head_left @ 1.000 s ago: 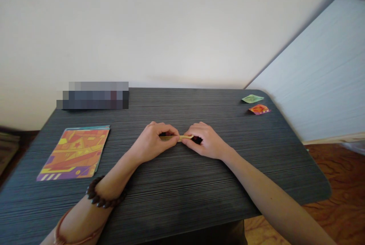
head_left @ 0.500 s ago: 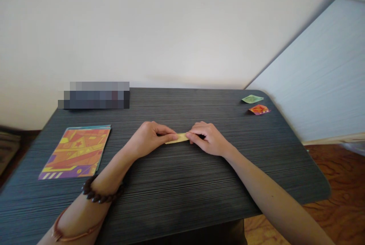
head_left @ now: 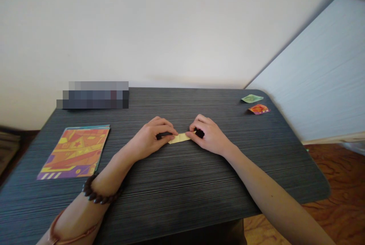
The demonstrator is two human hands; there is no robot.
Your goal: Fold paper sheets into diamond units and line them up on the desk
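A narrow strip of folded yellow paper (head_left: 182, 137) lies across the middle of the dark table, with crease lines showing near its left part. My left hand (head_left: 155, 135) is closed on the strip's left end, thumb and fingertips pinching it. At the right end, my right hand (head_left: 207, 134) grips the paper between thumb and curled fingers. Both ends of the strip are partly hidden by my fingers.
On the left of the table (head_left: 159, 199) lies a stack of patterned orange and purple paper sheets (head_left: 76, 152). A blurred-out dark object (head_left: 94, 98) stands behind it. Folded green paper (head_left: 252, 98) and folded orange paper (head_left: 259, 109) sit at the back right, near the wall.
Both hands have shifted their hold on the yellow strip. My fingers have lifted and bent more, and the creases between the hands now show more clearly.
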